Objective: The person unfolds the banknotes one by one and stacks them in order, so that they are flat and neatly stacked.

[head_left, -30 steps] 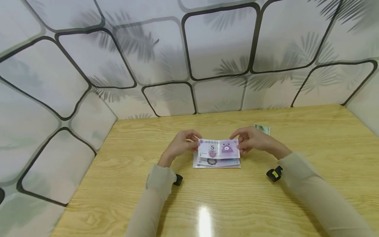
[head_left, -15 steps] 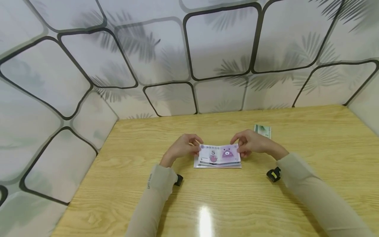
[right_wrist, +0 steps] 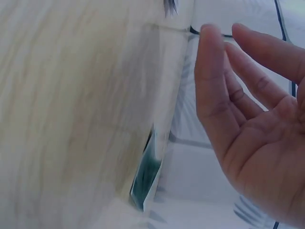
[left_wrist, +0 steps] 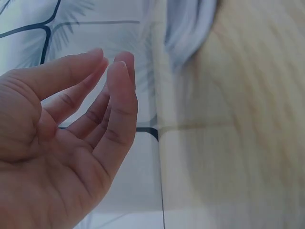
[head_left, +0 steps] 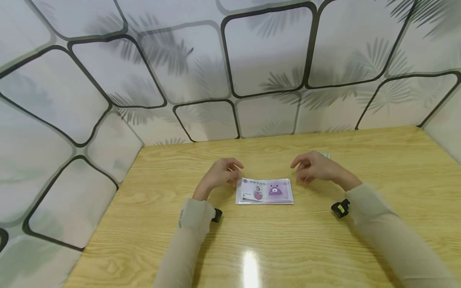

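Note:
A purple play banknote [head_left: 266,190] marked with a 5 and a one-eyed cartoon figure lies on top of a small stack of notes on the table. Just off the stack's upper left corner hovers my left hand [head_left: 220,176], its fingers loosely bent. Nothing is between thumb and fingertips of that hand [left_wrist: 76,138] in the left wrist view. To the stack's right, apart from it, my right hand [head_left: 318,168] is raised, also holding nothing. A green banknote [right_wrist: 146,176] shows beyond it in the right wrist view; in the head view this hand mostly hides it.
The wooden table [head_left: 173,172] meets a patterned wall [head_left: 268,116] at the back and another at the left. Black wrist cameras sit on both wrists, the right one [head_left: 340,209] standing out from the sleeve. A bright light reflection lies near the table's front.
Both hands held the purple note by its ends and lowered it onto the stack. Now they have let go; the right hand has moved off to the right, the left slightly up and left.

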{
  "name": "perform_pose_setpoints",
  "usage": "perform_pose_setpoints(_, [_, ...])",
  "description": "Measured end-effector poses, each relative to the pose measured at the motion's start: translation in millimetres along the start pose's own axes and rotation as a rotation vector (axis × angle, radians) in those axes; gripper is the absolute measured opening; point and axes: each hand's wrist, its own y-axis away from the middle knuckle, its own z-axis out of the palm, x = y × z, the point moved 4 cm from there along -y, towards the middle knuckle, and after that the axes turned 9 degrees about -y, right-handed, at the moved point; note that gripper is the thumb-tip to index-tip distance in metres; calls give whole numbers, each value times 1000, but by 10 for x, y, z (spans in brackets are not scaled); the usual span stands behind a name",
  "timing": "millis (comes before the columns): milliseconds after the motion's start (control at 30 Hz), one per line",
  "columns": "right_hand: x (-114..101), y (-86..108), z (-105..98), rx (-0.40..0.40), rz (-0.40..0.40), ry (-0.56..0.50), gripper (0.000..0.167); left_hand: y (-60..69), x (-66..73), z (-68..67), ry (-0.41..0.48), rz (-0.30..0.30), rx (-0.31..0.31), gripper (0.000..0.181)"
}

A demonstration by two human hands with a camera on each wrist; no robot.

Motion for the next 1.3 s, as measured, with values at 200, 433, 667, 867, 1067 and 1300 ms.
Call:
perform_pose_setpoints(200, [10, 79, -155, 66, 25, -7, 32, -58, 174, 19, 22, 36, 6, 23])
perform_pose_setpoints(433, [85, 153, -313, 114, 57, 10, 34, -150, 298, 108, 42, 68, -14, 25])
perform_pose_setpoints(667, [132, 243, -449, 154, 83, 24, 34, -256, 421, 220, 71, 112, -56, 28])
perform_pose_setpoints(867, [162, 311, -546, 182, 106, 20, 35, -345, 516, 321, 90, 124, -71, 28])
perform_pose_setpoints(1067, [192, 356, -614, 205, 116, 22, 36, -421, 602, 415, 101, 114, -78, 28])
perform_pose_setpoints(1300, [246, 408, -683, 231, 144, 17, 37, -523, 679, 517, 125, 124, -86, 28])
